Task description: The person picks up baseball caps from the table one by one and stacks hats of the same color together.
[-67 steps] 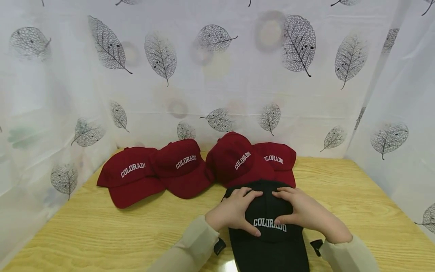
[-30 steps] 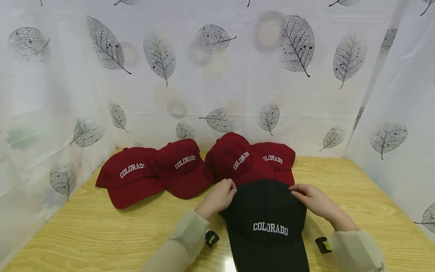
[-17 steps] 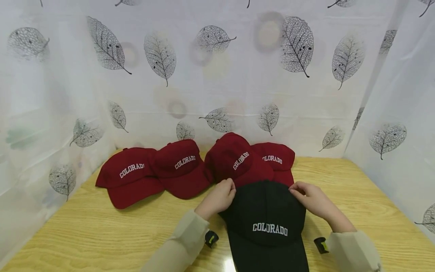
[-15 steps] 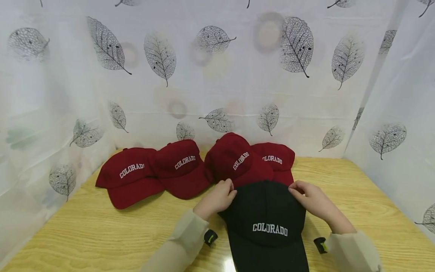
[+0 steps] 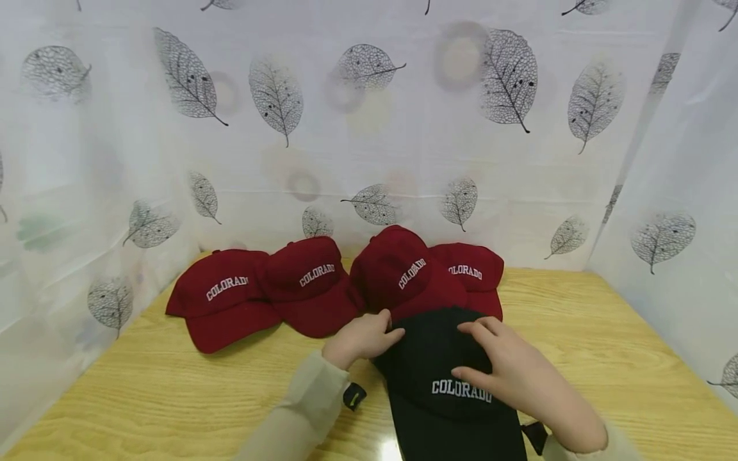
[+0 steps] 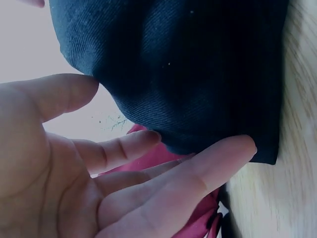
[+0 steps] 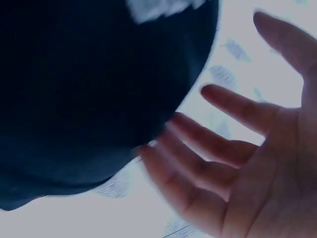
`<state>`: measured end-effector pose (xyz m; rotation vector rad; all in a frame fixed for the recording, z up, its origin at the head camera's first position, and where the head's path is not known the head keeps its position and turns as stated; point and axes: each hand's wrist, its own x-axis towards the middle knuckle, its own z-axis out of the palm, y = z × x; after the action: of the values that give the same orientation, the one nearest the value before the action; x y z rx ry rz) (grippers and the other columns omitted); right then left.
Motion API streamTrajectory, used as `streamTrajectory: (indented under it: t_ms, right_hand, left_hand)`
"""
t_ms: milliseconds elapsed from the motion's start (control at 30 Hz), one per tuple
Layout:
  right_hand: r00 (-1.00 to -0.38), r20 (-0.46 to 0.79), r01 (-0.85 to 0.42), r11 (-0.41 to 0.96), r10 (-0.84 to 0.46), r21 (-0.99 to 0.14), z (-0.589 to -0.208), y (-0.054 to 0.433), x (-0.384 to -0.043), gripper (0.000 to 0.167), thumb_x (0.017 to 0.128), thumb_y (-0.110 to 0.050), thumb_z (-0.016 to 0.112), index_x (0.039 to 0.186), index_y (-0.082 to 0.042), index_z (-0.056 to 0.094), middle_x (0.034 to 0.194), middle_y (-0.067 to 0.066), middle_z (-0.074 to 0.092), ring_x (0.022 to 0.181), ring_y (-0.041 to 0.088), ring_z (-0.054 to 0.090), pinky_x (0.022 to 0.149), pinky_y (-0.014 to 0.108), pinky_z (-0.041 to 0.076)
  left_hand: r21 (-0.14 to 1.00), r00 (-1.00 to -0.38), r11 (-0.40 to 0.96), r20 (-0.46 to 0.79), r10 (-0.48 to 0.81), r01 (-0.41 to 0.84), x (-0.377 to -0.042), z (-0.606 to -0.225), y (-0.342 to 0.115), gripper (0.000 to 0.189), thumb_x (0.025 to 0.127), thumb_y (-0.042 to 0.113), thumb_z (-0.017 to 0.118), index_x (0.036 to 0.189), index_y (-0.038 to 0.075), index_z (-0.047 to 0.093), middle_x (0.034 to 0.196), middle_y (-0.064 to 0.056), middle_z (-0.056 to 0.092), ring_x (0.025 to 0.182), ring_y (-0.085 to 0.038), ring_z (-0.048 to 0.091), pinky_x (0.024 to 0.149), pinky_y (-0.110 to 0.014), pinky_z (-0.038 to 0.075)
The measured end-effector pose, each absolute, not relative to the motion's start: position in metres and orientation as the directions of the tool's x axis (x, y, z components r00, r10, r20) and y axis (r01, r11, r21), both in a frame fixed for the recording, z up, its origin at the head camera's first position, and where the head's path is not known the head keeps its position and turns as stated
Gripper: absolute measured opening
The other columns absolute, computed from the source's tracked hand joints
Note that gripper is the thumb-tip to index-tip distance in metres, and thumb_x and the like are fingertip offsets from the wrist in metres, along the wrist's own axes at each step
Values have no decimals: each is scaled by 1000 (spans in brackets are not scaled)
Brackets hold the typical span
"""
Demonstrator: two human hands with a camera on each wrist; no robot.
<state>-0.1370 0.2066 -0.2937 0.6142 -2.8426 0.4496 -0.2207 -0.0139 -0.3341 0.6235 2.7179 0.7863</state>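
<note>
Black cap: Sitting on the near part of the counter, right of middle, this black cap (image 5: 435, 413) points its brim at the person, so the COLORADO lettering reads upright from their side.
Left hand: At the crown's left side, the left hand (image 5: 363, 336) has thumb and fingers parted, the thumb at the cloth's edge; likely there to steady a soft shape.
Right hand: Over the crown's right side, the right hand (image 5: 510, 371) has its fingers spread, pinching nothing; whether they touch cloth, I cannot tell. That curve would suit a rounded crown.
Red caps: Lined up behind, the leftmost red cap (image 5: 216, 304) sits tucked partly behind the second red cap (image 5: 311, 282); the tilted third red cap (image 5: 392, 269) overlaps the rightmost red cap (image 5: 484, 272), probably to save width.
Counter: The wood-grain counter (image 5: 190, 403) carries all five.
Curtain: Behind, a leaf-print curtain (image 5: 415, 147) closes off the back.
</note>
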Motion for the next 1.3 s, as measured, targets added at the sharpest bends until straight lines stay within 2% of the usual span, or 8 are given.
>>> streamTrajectory:
  t_ms: [200,367,500,667,933,1300]
  right_hand:
    - [-887,122,-459,876,-444,-150,-297,197,-126,79,60,-43,77,128,-18,45,122,15,41,105,33,43,72,47,46]
    - [-915,35,-403,909,-401,-110,-300,196,-127,83,57,-38,80,129,-22,44,130,20,34,110,42,36,62,51,45]
    - [-929,18,-369,925,-369,-90,-302,200,-128,78,57,-35,81,126,-20,47,130,21,33,109,44,36,57,48,45]
    - [-938,24,-346,932,-345,-106,-304,206,-130,72,57,-29,82,121,-16,51,127,22,36,107,44,38,60,46,47]
    - [-960,11,-279,957,-279,-79,-307,227,-139,71,54,-23,82,115,-10,50,116,26,41,97,46,42,61,49,45]
    - [-975,-4,-218,969,-220,-114,-306,267,-152,63,56,-17,81,110,-5,49,108,32,40,89,52,43,62,53,42]
  left_hand:
    - [548,-874,752,-74,481,368,-219,-336,-11,24,89,31,50,81,9,46,60,-3,47,45,-14,47,45,-27,37]
    - [557,-848,723,-62,527,408,-217,-338,-8,22,89,30,52,81,10,46,60,-1,46,48,-13,44,46,-26,35]
    - [578,-827,702,-81,556,416,-217,-338,-6,21,88,29,53,84,10,47,63,0,46,53,-12,44,50,-25,36]
    - [595,-817,694,-104,567,405,-216,-338,-5,21,87,30,55,87,10,48,65,0,47,57,-12,45,54,-25,37]
    - [607,-818,686,-98,567,402,-218,-341,-7,23,86,32,55,90,10,49,63,1,46,55,-11,44,52,-26,37]
    - [595,-815,689,-94,572,414,-218,-341,-7,25,86,31,55,94,8,50,66,2,47,58,-10,44,55,-25,37]
